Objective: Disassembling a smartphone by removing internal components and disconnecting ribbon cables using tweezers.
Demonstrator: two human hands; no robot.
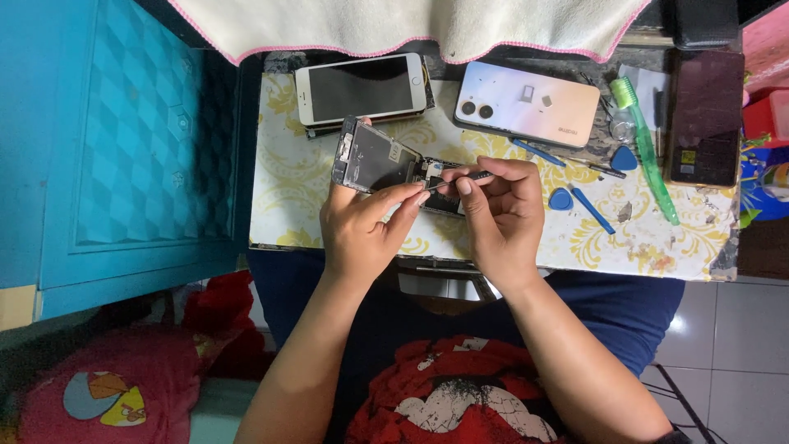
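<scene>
Opened phone (386,164) held mid-bench, near front edge, by left hand (362,226), fingers clamped on its near side. Right hand (501,210) fingers pinching thin dark tool (460,181), probably tweezers, tip on phone internals. White phone (362,86), pale back cover (526,103) at rear edge.

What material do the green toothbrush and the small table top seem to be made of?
Green toothbrush: probably plastic, translucent and glossy, with pale bristles. Table top: looks like a printed laminate or vinyl sheet, cream with yellow scrolls; worn, chipped patches show at its right edge.
</scene>
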